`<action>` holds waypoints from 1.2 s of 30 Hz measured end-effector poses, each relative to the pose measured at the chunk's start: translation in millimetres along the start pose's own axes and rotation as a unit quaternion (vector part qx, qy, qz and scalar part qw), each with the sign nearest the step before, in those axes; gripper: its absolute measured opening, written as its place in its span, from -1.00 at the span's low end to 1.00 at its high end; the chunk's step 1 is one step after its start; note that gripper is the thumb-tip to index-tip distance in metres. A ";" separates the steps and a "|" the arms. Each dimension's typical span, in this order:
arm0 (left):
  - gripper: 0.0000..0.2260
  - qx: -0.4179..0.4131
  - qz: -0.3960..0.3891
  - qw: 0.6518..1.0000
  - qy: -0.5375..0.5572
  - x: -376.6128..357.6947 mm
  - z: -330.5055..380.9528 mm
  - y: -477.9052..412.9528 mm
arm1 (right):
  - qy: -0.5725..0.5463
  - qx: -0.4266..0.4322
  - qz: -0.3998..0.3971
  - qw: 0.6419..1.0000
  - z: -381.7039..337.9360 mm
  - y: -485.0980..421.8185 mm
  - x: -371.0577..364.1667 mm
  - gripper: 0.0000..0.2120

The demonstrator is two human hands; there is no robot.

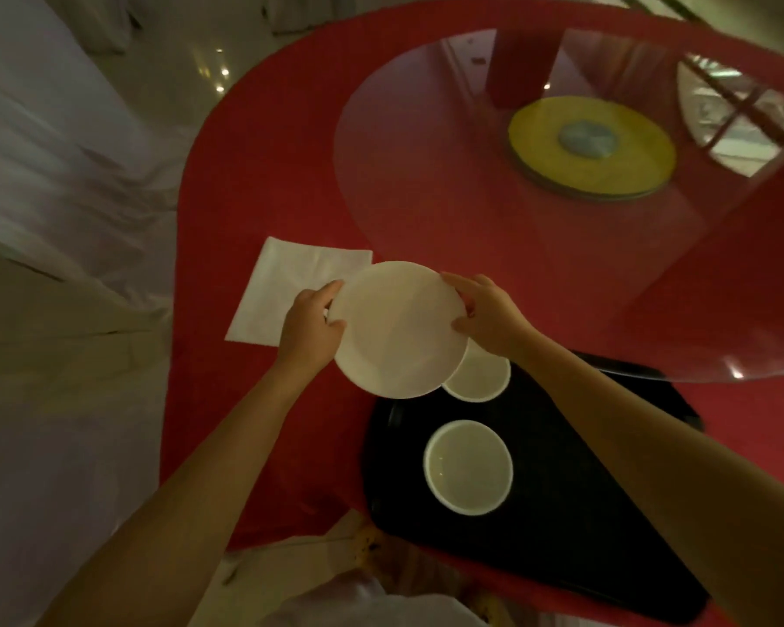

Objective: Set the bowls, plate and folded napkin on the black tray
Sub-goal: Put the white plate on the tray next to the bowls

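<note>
Fingers of the left hand are curled over the left rim of the white plate, while the right hand is closed on the opposite rim, thumb below and fingers above, so that the plate is pinched from two sides and kept roughly level. Such a two-sided hold is judged to suit a wide, shallow dish that could tip if carried by one edge. The plate is held above the table, overlapping the far left corner of the black tray and hiding part of the far bowl, which is already set on the tray; whether the plate touches that bowl cannot be told. A second bowl, the near bowl, is seated closer to the person on the tray, well apart from its edges, with open tray surface left to its right, presumably for what remains. The folded napkin is still lying on the red tablecloth to the left, partly behind the left hand, not yet moved. Beyond, a glass turntable is seen over a yellow disc. No brand, label or writing can be read anywhere.
</note>
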State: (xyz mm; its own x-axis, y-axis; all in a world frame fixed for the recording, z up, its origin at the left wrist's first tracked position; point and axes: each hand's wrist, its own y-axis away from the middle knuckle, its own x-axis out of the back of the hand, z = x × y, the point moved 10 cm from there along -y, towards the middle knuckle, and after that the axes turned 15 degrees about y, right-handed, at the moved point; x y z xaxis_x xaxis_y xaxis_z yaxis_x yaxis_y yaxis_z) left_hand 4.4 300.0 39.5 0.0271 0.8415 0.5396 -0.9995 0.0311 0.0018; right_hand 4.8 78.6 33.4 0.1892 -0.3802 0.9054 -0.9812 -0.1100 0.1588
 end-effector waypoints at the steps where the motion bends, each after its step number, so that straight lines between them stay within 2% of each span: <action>1: -0.50 -0.012 -0.010 1.000 0.002 -11.6 12.6 1.3 | 0.002 -0.009 0.002 1.000 13.7 9.2 7.4 -0.36; 9: -0.48 -0.040 -0.111 0.993 -0.001 -118.4 82.5 25.7 | -0.014 -0.093 0.045 0.995 119.7 92.9 54.3 -0.38; 16: -0.44 -0.030 -0.211 0.977 -0.029 -204.1 106.9 63.8 | -0.038 -0.149 0.042 0.987 188.0 156.8 56.0 -0.39; 21: -0.60 -0.039 -0.276 0.959 -0.048 -247.9 111.6 89.1 | -0.031 -0.180 0.013 0.983 223.6 182.4 36.3 -0.40; 24: -0.63 -0.003 -0.303 0.949 -0.090 -270.1 99.7 99.2 | -0.033 -0.197 -0.009 0.980 237.9 190.7 18.3 -0.41; 29: -0.51 0.073 -0.333 0.930 -0.133 -294.6 75.0 107.9 | -0.048 -0.212 -0.041 0.975 250.4 195.7 -8.6 -0.43; 36: -0.44 0.134 -0.347 0.915 -0.156 -305.0 56.8 109.8 | -0.062 -0.217 -0.060 0.972 251.8 193.4 -27.8 -0.48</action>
State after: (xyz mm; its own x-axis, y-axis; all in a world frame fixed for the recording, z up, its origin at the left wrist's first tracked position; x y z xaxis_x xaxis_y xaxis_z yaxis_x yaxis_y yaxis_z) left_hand -114.5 16.2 -77.0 0.6931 0.4729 0.5441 -0.7120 0.3307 0.6194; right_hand -180.3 -163.4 -60.2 0.2802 -0.5001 0.8194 -0.8703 0.2277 0.4367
